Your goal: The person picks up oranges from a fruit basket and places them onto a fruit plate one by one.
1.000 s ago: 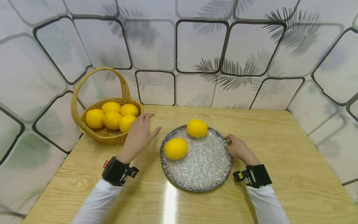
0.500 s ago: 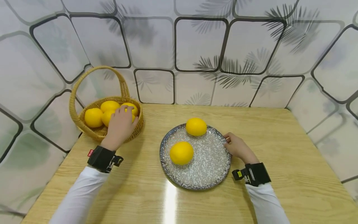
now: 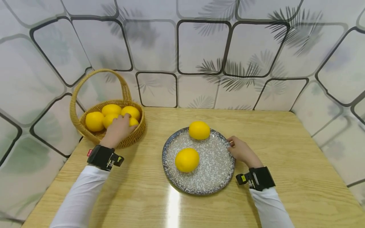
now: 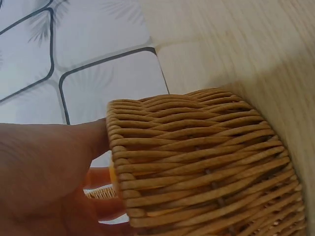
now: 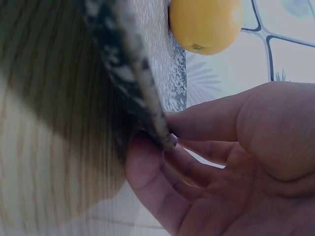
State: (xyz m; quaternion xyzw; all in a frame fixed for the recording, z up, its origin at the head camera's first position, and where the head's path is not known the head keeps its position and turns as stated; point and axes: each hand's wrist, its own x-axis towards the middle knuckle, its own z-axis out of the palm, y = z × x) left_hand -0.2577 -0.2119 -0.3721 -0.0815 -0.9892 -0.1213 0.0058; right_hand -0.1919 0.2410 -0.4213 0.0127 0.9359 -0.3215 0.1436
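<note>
On the left, my left hand (image 3: 117,129) reaches into the wicker basket (image 3: 136,136), its fingers curled over the front-right orange (image 3: 134,122). The left wrist view shows the thumb at the basket's woven wall (image 4: 197,157), which hides most of that fruit. A speckled grey plate (image 3: 215,161) lies in the middle of the table. Two oranges rest on it, one near the back rim (image 3: 199,130) and one left of centre (image 3: 187,160). My right hand (image 3: 241,151) pinches the plate's right rim, thumb above and fingers beneath, as the right wrist view shows.
Several more oranges (image 3: 95,121) lie in the basket, whose tall handle (image 3: 74,104) arches over its left side. The wooden table (image 3: 285,152) meets patterned walls (image 3: 205,47) at the back and sides.
My left hand has moved left from beside the basket and down onto an orange inside it. The front orange on the plate has rolled right and nearer. My right hand stays at the rim.
</note>
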